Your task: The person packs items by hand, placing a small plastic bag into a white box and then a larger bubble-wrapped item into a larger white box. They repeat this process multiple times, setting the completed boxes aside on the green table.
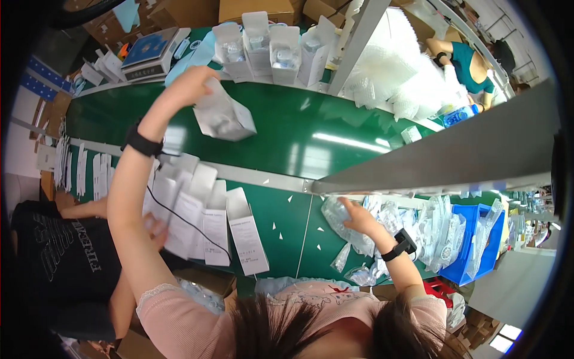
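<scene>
My left hand (192, 85) is closed around the upper edge of a white cardboard box (226, 116), which hangs tilted over the green conveyor belt (281, 128). On the near green table, my right hand (360, 218) has its fingers on a clear plastic bag (338, 218) at the left end of a heap of bagged parts (391, 224). What lies inside that bag is hard to make out. Left of centre stand several white boxes (190, 209) in a row, and one more white box (248, 236) stands at their right end.
Beyond the belt, open white boxes (284, 57) hold bagged parts. A blue crate (469, 239) stands at the right. A metal post (442, 146) crosses the right side. Another person's hand (156, 230) is near the boxes. Small white scraps (281, 236) dot the table.
</scene>
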Motion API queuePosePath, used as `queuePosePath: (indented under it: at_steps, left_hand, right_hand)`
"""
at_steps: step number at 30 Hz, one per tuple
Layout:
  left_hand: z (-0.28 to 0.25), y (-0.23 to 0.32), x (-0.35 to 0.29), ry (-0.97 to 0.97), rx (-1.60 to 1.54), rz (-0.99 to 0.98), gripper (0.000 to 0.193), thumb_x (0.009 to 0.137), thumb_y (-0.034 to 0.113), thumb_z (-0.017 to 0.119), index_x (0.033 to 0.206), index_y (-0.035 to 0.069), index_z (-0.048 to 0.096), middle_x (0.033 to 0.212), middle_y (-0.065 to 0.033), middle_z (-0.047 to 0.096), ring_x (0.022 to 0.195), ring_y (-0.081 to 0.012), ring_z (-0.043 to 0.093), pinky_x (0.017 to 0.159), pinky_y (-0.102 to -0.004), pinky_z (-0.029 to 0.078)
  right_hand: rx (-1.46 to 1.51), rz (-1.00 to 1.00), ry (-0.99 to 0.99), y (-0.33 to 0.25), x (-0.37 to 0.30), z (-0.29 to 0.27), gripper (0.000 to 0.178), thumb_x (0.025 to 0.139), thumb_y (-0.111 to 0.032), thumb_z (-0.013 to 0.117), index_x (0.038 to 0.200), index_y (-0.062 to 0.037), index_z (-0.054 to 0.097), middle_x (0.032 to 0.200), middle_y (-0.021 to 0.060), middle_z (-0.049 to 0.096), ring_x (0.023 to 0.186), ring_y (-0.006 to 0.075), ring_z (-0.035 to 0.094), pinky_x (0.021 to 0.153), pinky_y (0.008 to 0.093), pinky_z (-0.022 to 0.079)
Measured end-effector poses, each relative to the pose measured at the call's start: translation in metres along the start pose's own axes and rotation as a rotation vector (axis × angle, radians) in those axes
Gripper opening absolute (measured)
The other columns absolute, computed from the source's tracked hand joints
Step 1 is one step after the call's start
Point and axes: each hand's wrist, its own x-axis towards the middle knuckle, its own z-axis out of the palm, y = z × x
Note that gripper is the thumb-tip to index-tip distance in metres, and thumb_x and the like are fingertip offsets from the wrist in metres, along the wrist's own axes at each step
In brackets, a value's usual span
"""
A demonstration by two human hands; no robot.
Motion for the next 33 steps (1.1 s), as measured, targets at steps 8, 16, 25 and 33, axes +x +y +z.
queuePosePath:
  at_steps: [8, 16, 25, 33]
  left_hand:
    - [0.010, -0.115, 0.099, 0.314, 0.337, -0.135, 0.026, 0.072, 0.006, 0.054, 0.097, 0.011, 0.061, 0.096, -0.0143, 0.060, 0.093, -0.0308, 0.055, 0.075, -0.0410, 0.045]
    - [0.049, -0.152, 0.132, 0.638, 0.576, -0.255, 0.037, 0.076, 0.006, 0.051, 0.112, 0.014, 0.052, 0.116, -0.0121, 0.050, 0.109, -0.0329, 0.045, 0.090, -0.0518, 0.033]
    - [0.026, -0.145, 0.054, 1.072, -0.127, -0.484, 0.040, 0.071, 0.008, 0.057, 0.110, 0.009, 0.050, 0.119, -0.0199, 0.041, 0.111, -0.0334, 0.040, 0.092, -0.0414, 0.033]
    - [0.008, 0.041, -0.047, 1.122, -0.722, -0.362, 0.036, 0.066, 0.010, 0.062, 0.101, 0.004, 0.054, 0.100, -0.0147, 0.054, 0.090, -0.0255, 0.052, 0.079, -0.0322, 0.041]
  right_hand:
    - [-0.115, -0.009, 0.034, -0.001, 0.008, 0.021, 0.072, 0.065, -0.015, 0.067, 0.127, -0.0117, 0.032, 0.118, 0.0243, 0.043, 0.099, 0.0390, 0.049, 0.084, 0.0414, 0.041]
    - [0.180, -0.156, 0.149, 0.029, 0.024, 0.015, 0.075, 0.063, -0.031, 0.070, 0.125, -0.0039, 0.039, 0.118, 0.0221, 0.046, 0.111, 0.0360, 0.042, 0.095, 0.0400, 0.034]
    - [-0.513, 0.359, 1.005, 0.146, 0.081, -0.104, 0.063, 0.063, -0.022, 0.069, 0.119, -0.0109, 0.043, 0.113, 0.0155, 0.050, 0.102, 0.0393, 0.048, 0.085, 0.0492, 0.040]
    - [-0.488, 0.511, 0.601, 0.181, 0.104, -0.120, 0.078, 0.061, -0.023, 0.070, 0.129, -0.0160, 0.032, 0.112, 0.0162, 0.052, 0.101, 0.0372, 0.051, 0.083, 0.0510, 0.041]
